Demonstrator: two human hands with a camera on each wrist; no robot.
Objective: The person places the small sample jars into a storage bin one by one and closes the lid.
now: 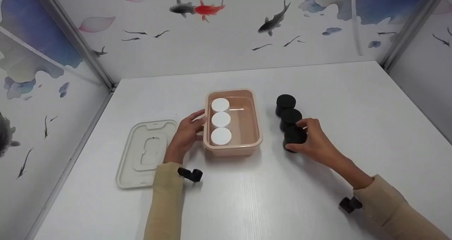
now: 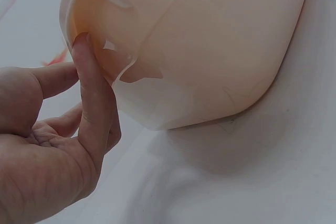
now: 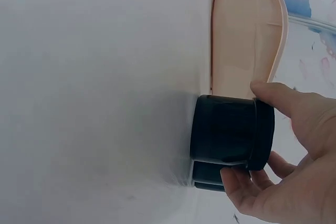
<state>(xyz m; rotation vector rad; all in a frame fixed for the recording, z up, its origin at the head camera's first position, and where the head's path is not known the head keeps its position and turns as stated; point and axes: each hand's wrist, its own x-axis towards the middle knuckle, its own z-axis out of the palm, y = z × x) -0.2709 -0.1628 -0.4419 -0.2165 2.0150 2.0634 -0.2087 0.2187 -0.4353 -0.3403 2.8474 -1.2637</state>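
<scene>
My left hand (image 1: 187, 134) holds the left rim of a pink plastic container (image 1: 231, 151), its fingertips at the edge in the left wrist view. Three round white-topped pieces (image 1: 221, 120) stand in a row along the container's left side. Right of it, my right hand (image 1: 316, 142) grips the nearest black lidded jar (image 3: 226, 129), thumb on one side of the lid and fingers on the other. Two more black jars (image 1: 286, 104) stand behind it in a slanting line. In the right wrist view the gripped jar's base is close to the table and partly hides another jar.
A pale rectangular lid (image 1: 127, 162) lies flat on the white table (image 1: 240, 204), left of the container and partly under my left forearm. Fish-patterned panels (image 1: 229, 45) wall the table at the back and sides. A small black device (image 1: 190, 174) sits at my left wrist.
</scene>
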